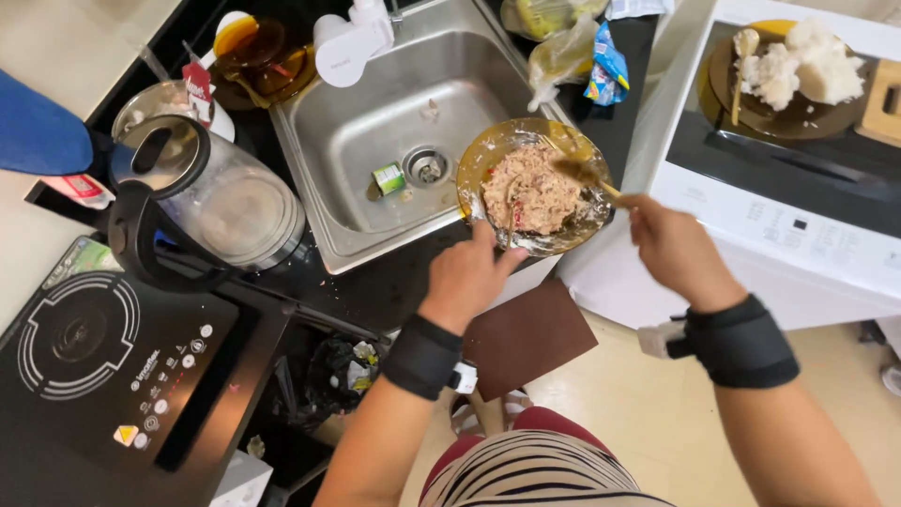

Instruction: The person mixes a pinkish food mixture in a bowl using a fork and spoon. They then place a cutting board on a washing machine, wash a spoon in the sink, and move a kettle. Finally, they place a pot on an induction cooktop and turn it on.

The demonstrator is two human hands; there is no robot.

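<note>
An amber glass bowl holds a pinkish-brown minced mixture and rests on the sink's front right corner. My left hand grips the bowl's near rim, thumb on the edge. My right hand holds a wooden spoon whose head is in the mixture. Both wrists wear black bands.
A steel sink with a small green item near the drain lies left of the bowl. A glass kettle and a black induction hob stand at left. At right, a white appliance carries a brown plate of white rice. Plastic bags lie behind the sink.
</note>
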